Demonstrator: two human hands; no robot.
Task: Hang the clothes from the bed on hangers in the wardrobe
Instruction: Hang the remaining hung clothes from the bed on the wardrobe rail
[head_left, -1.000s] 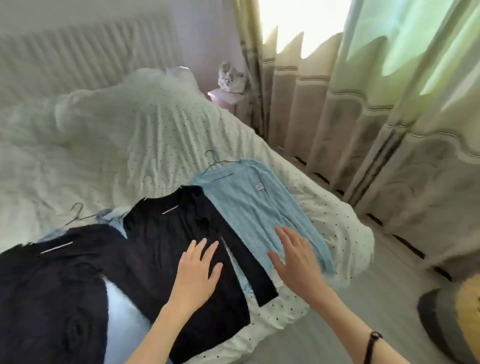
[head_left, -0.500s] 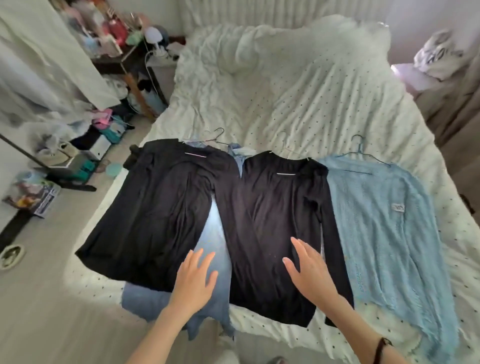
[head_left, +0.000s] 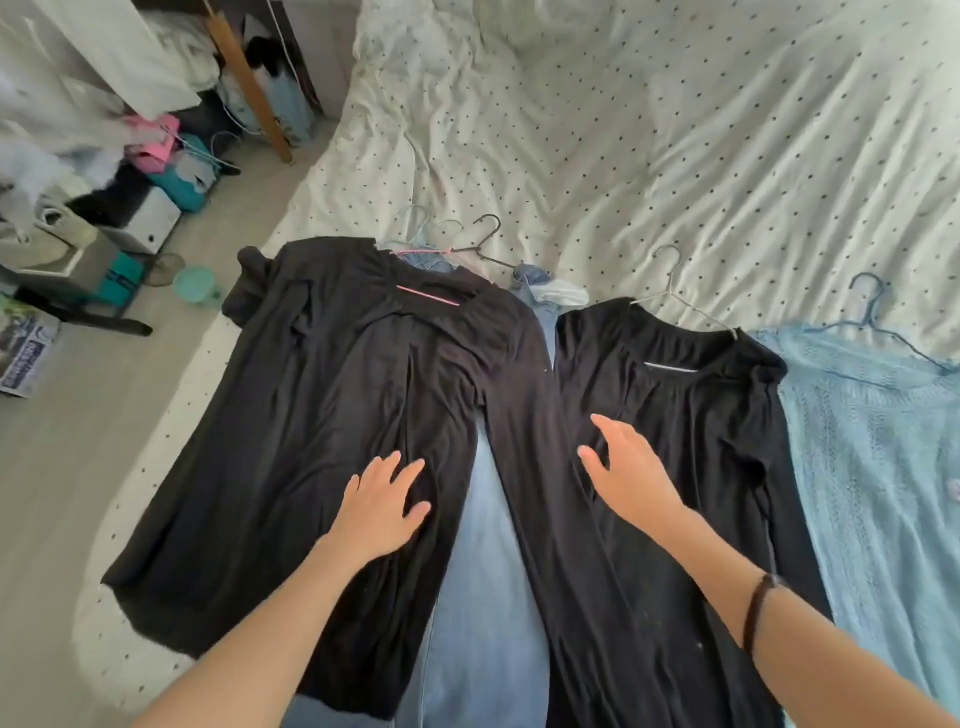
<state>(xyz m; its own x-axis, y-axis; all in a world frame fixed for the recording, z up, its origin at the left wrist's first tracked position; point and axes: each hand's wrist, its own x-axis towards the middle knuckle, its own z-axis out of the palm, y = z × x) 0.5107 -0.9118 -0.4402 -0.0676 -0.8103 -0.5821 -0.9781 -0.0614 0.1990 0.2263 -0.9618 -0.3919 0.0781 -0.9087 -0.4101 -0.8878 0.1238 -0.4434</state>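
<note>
Two black long-sleeved tops are laid flat, side by side, on the near part of a bed covered with a white dotted sheet (head_left: 675, 156). The left black top (head_left: 311, 415) is threaded on a pink wire hanger (head_left: 427, 296), seen across its neckline; the right black top (head_left: 691, 426) is on a pale grey wire hanger (head_left: 670, 280) whose hook lies on the sheet above the collar. Between and beneath the two tops a pair of light blue jeans (head_left: 485, 597) is seen, running toward the near edge of the bed. At the far right a light blue knitted sweater (head_left: 878, 467) is spread out on a blue wire hanger (head_left: 872, 306).

The left hand (head_left: 382, 506) is held palm down over the lower part of the left black top, fingers spread and nothing gripped; whether the palm presses the cloth cannot be told. The right hand (head_left: 631, 473) is likewise open and flat over the right black top, fingers apart, holding nothing. A dark band (head_left: 756, 608) is worn on the right wrist.

More hanger hooks, one dark (head_left: 488, 234) and others pale, are gathered above the left top's collar. On the floor to the left, boxes, a pink item and a printed package (head_left: 26, 353) are scattered; its writing cannot be read. No label can be read on the clothes.
</note>
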